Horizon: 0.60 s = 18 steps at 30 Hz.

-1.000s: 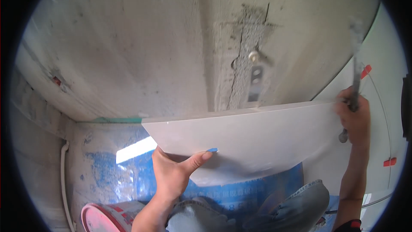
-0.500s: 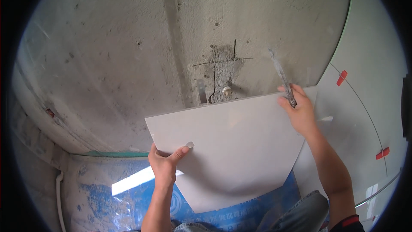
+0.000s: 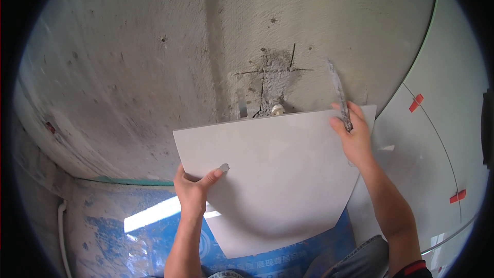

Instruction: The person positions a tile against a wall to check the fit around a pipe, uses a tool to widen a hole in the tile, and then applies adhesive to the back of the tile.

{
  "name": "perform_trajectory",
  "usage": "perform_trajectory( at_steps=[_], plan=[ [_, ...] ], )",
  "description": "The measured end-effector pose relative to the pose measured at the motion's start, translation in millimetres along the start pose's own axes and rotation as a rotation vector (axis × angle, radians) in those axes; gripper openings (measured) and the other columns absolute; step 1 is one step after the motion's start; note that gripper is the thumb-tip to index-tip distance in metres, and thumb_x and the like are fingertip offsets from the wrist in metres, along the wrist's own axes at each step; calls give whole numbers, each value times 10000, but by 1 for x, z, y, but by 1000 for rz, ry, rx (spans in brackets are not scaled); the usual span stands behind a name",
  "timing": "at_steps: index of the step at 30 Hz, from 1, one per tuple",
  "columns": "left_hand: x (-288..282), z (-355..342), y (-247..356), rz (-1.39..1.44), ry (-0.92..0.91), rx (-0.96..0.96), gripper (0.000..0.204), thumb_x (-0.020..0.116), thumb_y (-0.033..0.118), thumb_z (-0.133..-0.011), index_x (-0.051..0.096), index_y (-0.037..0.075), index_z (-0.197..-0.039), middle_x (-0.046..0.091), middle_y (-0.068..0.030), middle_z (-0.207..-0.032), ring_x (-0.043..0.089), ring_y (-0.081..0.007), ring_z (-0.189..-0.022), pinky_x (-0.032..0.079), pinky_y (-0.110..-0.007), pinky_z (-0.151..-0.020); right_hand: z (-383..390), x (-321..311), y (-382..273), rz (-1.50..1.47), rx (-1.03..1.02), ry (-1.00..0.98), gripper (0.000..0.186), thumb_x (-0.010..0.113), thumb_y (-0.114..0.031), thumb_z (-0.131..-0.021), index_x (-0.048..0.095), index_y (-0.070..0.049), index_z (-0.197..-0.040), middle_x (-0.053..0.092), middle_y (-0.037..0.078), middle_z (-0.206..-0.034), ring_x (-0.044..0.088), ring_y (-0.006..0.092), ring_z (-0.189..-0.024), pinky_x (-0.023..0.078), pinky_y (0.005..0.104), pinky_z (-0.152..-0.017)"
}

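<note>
Well, the left grip (image 3: 192, 191) clasps the glossy white tile (image 3: 278, 175) by its left edge, thumb over the face; the right grip (image 3: 357, 141) pinches a slim, crusted bar (image 3: 339, 91) near the tile's upper right corner. I'd say it wants even support and that bar off the polish. Beneath the tile lies scuffed blue sheeting (image 3: 163, 230); beyond its top edge, a stubby pipe fitting (image 3: 278, 108) and pitted grey wall (image 3: 128, 72).

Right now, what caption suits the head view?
Left hand gripping a tile, right hand at its edge with a narrow tool, before a rough wall.
</note>
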State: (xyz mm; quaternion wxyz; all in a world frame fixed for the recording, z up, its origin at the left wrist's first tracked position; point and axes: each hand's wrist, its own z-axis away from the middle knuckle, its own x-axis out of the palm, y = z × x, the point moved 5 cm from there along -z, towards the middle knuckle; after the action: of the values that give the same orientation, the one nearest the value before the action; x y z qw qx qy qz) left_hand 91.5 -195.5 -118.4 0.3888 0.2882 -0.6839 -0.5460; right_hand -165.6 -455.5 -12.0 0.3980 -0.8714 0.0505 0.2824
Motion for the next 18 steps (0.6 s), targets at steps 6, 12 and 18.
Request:
perform_trajectory(
  at_steps=[6, 12, 18],
  plan=[
    [4, -2, 3, -28, -30, 4, 567, 884, 106, -682, 563, -66, -1117, 678, -148, -986, 652, -208, -896, 529, -324, -817, 28, -38, -48, -277, 148, 42, 221, 549, -179, -944, 561, -14, -1090, 554, 87, -1059, 496, 83, -683, 433, 227, -545],
    [-1, -2, 9, -45, -48, 21, 517, 874, 119, -704, 579, -43, -1096, 695, -136, -973, 667, -192, -874, 543, -310, -782, 67, -34, -151, -539, -290, -255, 363, 456, -341, -1003, 473, -69, -762, 589, 176, -899, 615, 197, -690, 550, 321, -763],
    [-9, 0, 0, -116, -61, -23, 518, 874, 152, -709, 581, -28, -1096, 701, -136, -958, 668, -180, -869, 542, -307, -778, 90, 42, -148, -556, -202, -749, 72, 693, -9, -810, 641, 41, -801, 673, 273, -1022, 672, 376, -1024, 551, 420, -913]
  ],
)
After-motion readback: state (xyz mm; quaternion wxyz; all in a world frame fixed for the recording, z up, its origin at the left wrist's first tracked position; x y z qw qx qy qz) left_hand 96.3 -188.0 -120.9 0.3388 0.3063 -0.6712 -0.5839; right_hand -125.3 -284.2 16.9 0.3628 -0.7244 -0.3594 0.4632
